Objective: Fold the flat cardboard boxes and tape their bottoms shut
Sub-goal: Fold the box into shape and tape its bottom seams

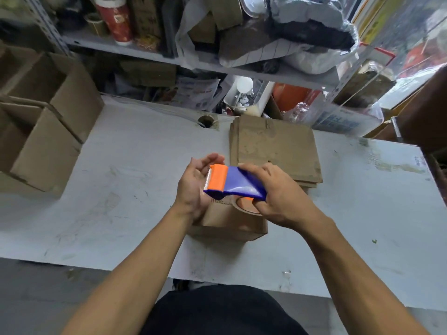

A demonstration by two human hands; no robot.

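Right hand [278,194]: gripping the tape dispenser [235,183] over the small box [229,221]
Left hand [196,184]: loosely open, cupping the toothed end
Table [133,165]: bare stretch on the left

Pale grey worktable [116,165] fills middle of room, top scuffed and stained, round cable hole [206,121] near back edge. Behind it, grey metal shelving [135,48] crammed with bags, papers, cartons, red-and-white tube [115,19]. White plastic tub [249,97] sits on lower shelf. Clear plastic sheeting [408,39] hangs at right. Grey floor [36,298] shows below table's front edge. Light flat, dim.
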